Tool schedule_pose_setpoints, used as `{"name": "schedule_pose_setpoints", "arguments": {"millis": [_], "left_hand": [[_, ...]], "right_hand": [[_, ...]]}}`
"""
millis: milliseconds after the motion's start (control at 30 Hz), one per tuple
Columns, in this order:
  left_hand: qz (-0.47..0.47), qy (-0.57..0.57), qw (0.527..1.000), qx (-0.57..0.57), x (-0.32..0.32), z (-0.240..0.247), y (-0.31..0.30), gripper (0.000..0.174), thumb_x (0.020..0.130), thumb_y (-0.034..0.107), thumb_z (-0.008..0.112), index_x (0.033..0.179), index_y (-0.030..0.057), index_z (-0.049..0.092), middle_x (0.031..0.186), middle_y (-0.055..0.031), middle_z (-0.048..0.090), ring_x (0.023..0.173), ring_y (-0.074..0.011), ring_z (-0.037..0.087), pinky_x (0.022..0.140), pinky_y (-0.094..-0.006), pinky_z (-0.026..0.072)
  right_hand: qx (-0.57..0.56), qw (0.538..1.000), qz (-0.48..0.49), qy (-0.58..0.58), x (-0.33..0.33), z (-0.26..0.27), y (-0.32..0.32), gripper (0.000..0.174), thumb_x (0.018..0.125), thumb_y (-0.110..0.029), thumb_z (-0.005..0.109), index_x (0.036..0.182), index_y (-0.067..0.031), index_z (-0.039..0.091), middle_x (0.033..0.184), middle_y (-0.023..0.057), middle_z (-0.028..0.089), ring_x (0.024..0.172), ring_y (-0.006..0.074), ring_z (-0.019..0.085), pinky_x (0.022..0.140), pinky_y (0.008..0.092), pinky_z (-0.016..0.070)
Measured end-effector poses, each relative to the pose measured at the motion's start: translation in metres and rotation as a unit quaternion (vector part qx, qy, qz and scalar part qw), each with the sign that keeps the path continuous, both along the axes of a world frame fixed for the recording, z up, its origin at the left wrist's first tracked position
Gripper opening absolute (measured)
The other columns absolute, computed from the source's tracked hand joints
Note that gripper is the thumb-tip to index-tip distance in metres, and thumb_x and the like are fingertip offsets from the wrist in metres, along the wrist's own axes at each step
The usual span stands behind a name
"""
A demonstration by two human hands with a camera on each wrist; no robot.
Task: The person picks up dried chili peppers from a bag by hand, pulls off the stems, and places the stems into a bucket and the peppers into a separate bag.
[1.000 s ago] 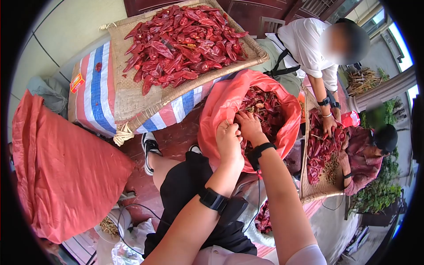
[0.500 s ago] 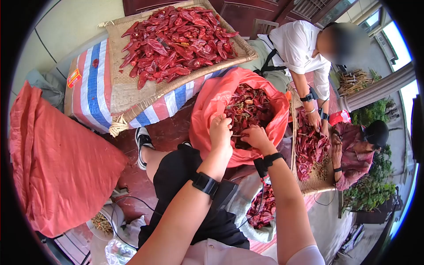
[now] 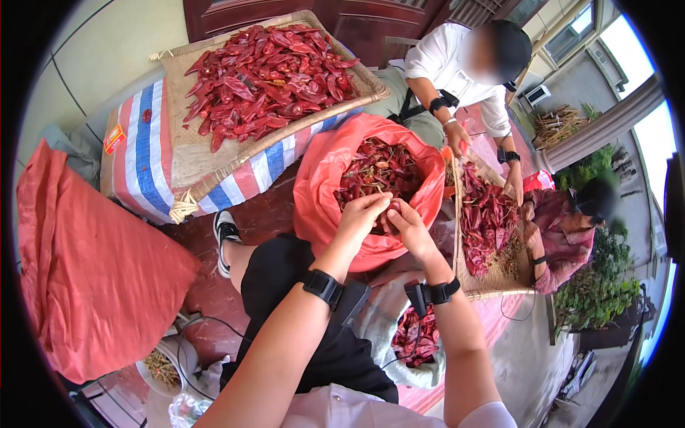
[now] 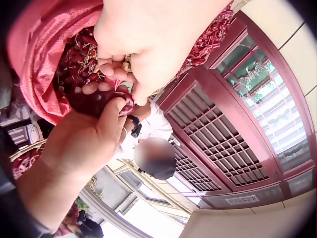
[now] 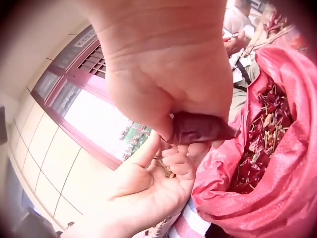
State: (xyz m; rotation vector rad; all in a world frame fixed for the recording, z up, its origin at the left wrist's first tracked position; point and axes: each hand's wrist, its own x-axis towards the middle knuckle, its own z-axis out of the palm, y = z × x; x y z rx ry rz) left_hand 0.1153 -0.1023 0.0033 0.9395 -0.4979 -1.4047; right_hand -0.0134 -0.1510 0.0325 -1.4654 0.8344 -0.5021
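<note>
Location type: the open front yard of a dwelling, in use as a chili-sorting area.

Indicators:
- Well beyond the left hand (image 3: 364, 214) and right hand (image 3: 407, 222): a tiled house wall (image 3: 85, 64) and dark red wooden doors (image 3: 221, 14). The left wrist view shows a lattice window (image 4: 223, 129) in the same red frame.
- Just beyond the hands: a red sack (image 3: 321, 192) filled with dried red chilies (image 3: 378, 167).
- Beyond and to the left: a woven tray (image 3: 189, 153) of chilies, resting on a striped tarpaulin (image 3: 146, 150).
- To the right: a second woven tray (image 3: 492, 285), with two seated persons (image 3: 442, 57) (image 3: 564, 235) at it.
- Far right: daylight, green plants (image 3: 599, 299) and paving (image 3: 528, 357).
</note>
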Motion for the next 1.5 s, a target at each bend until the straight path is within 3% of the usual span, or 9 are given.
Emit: {"name": "schedule_pose_setpoints", "arguments": {"millis": [67, 167, 433, 767, 900, 1000, 1200, 1267, 1500], "left_hand": [[-0.003, -0.004, 1.000, -0.010, -0.003, 0.010, 0.005, 0.023, 0.086, 0.021, 0.057, 0.101, 0.0050, 0.064, 0.078, 0.0039, 0.060, 0.062, -0.0022, 0.046, 0.054, -0.0161, 0.0341], [-0.052, -0.016, 0.998, -0.044, 0.000, 0.013, 0.009, 0.017, 0.086, 0.020, 0.056, 0.091, 0.0048, 0.065, 0.070, 0.0028, 0.058, 0.056, -0.0036, 0.045, 0.052, -0.0173, 0.0329], [-0.035, 0.011, 0.995, -0.088, -0.003, -0.004, 0.007, 0.011, 0.088, 0.016, 0.053, 0.086, 0.0063, 0.057, 0.071, 0.0007, 0.053, 0.056, -0.0076, 0.050, 0.058, -0.0204, 0.0431], [-0.007, 0.288, 0.957, -0.026, -0.008, -0.020, 0.009, 0.008, 0.086, 0.014, 0.055, 0.089, 0.0070, 0.058, 0.083, -0.0022, 0.058, 0.077, -0.0119, 0.054, 0.070, -0.0246, 0.0446], [0.039, 0.313, 0.948, 0.032, -0.009, -0.026, 0.009, 0.005, 0.084, 0.011, 0.056, 0.085, 0.0068, 0.057, 0.082, -0.0034, 0.058, 0.077, -0.0131, 0.052, 0.070, -0.0250, 0.0423], [0.109, 0.259, 0.959, 0.046, -0.015, -0.025, 0.015, 0.004, 0.085, 0.011, 0.056, 0.086, 0.0070, 0.056, 0.081, -0.0035, 0.057, 0.077, -0.0136, 0.052, 0.070, -0.0256, 0.0423], [0.082, 0.348, 0.932, 0.064, 0.008, -0.023, 0.008, 0.016, 0.090, 0.017, 0.049, 0.083, 0.0039, 0.054, 0.080, -0.0082, 0.059, 0.077, -0.0181, 0.061, 0.078, -0.0296, 0.0527], [0.052, 0.376, 0.925, 0.030, 0.009, -0.020, 0.011, 0.016, 0.091, 0.016, 0.048, 0.083, 0.0032, 0.054, 0.081, -0.0092, 0.060, 0.078, -0.0197, 0.061, 0.078, -0.0317, 0.0527], [0.029, 0.359, 0.932, 0.049, 0.010, -0.041, 0.014, 0.012, 0.090, 0.014, 0.049, 0.085, 0.0050, 0.055, 0.079, -0.0067, 0.061, 0.077, -0.0186, 0.061, 0.080, -0.0348, 0.0509]], "right_hand": [[-0.018, 1.000, -0.011, -0.008, -0.004, 0.003, 0.007, 0.019, 0.092, -0.015, 0.042, 0.105, -0.0023, 0.050, 0.076, 0.0008, 0.050, 0.068, 0.0084, 0.046, 0.062, 0.0224, 0.0388], [0.174, 0.976, -0.017, -0.129, -0.008, 0.008, 0.010, 0.037, 0.095, -0.032, 0.033, 0.102, -0.0011, 0.052, 0.073, 0.0023, 0.052, 0.063, 0.0105, 0.045, 0.057, 0.0229, 0.0355], [0.257, 0.959, 0.031, -0.119, -0.009, 0.010, 0.021, 0.037, 0.095, -0.033, 0.035, 0.095, -0.0011, 0.054, 0.073, 0.0028, 0.053, 0.063, 0.0101, 0.046, 0.059, 0.0220, 0.0350], [-0.130, 0.985, -0.100, -0.058, 0.011, -0.022, 0.044, 0.017, 0.093, -0.014, 0.044, 0.098, -0.0009, 0.054, 0.071, -0.0046, 0.045, 0.063, 0.0046, 0.040, 0.057, 0.0196, 0.0344], [-0.370, 0.916, -0.140, 0.066, 0.020, -0.019, 0.056, 0.009, 0.086, -0.005, 0.049, 0.090, 0.0008, 0.054, 0.076, 0.0220, 0.054, 0.069, 0.0389, 0.054, 0.059, 0.0378, 0.0437], [-0.342, 0.919, -0.150, 0.128, 0.025, -0.018, 0.066, 0.008, 0.085, -0.006, 0.049, 0.087, 0.0009, 0.053, 0.076, 0.0217, 0.054, 0.071, 0.0391, 0.055, 0.059, 0.0386, 0.0437], [-0.388, 0.896, -0.208, 0.054, 0.035, -0.022, 0.094, 0.011, 0.089, -0.008, 0.047, 0.086, 0.0008, 0.052, 0.070, 0.0162, 0.051, 0.063, 0.0268, 0.053, 0.059, 0.0318, 0.0421], [-0.284, 0.931, -0.225, 0.038, 0.025, -0.027, 0.098, 0.016, 0.092, -0.012, 0.044, 0.084, 0.0005, 0.050, 0.067, 0.0078, 0.049, 0.061, 0.0163, 0.048, 0.058, 0.0280, 0.0403], [-0.125, 0.955, -0.269, -0.013, -0.045, -0.061, 0.114, 0.021, 0.094, -0.017, 0.042, 0.083, -0.0006, 0.047, 0.068, 0.0010, 0.044, 0.065, 0.0088, 0.041, 0.060, 0.0232, 0.0384]]}}
